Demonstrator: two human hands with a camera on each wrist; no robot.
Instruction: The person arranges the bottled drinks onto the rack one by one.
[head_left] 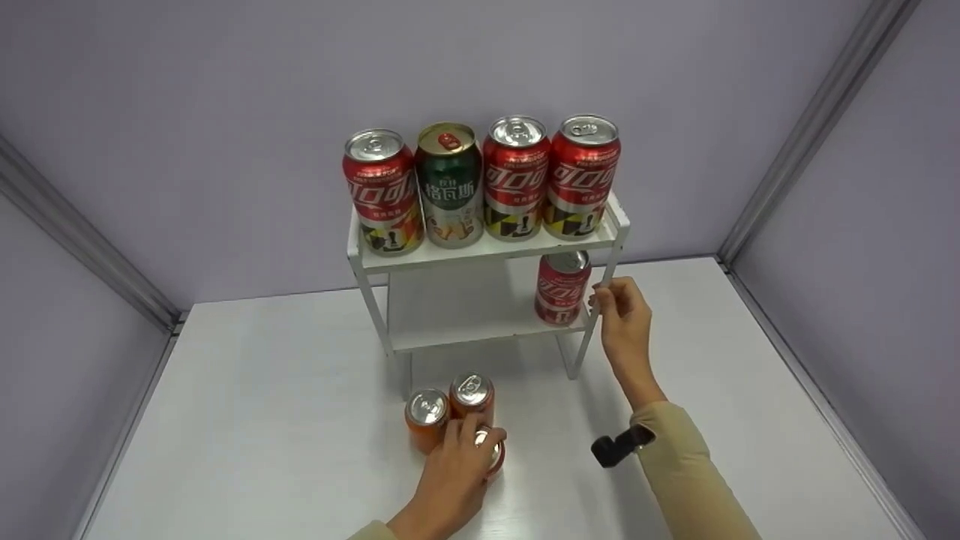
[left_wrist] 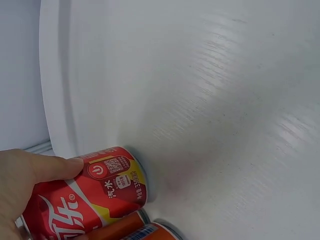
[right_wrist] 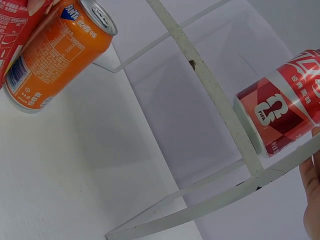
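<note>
1. Leftmost upper can (head_left: 384, 195): it stands at the left end of the rack (head_left: 480, 256); if you jolt the frame, it could tip.
2. Left orange can (head_left: 424, 436) and rear orange can (head_left: 481, 409): both stand on the bench (head_left: 262, 420), so a sideways sweep from you could topple them.
3. Left grip (head_left: 457, 457): you grasp a red can (left_wrist: 95, 197) just beside the orange pair. Lift it at a slant and it could catch them; hold it loosely and it could slip.
4. Lower red can (head_left: 561, 292): it stands upright on the lower shelf (head_left: 457, 311), right end, near the front edge; a forward nudge could drop it.
5. Right grip (head_left: 626, 315): you have it at the front right post (head_left: 586, 343); whether it grasps or only touches, I cannot tell. Pulling there could shake the rack.
</note>
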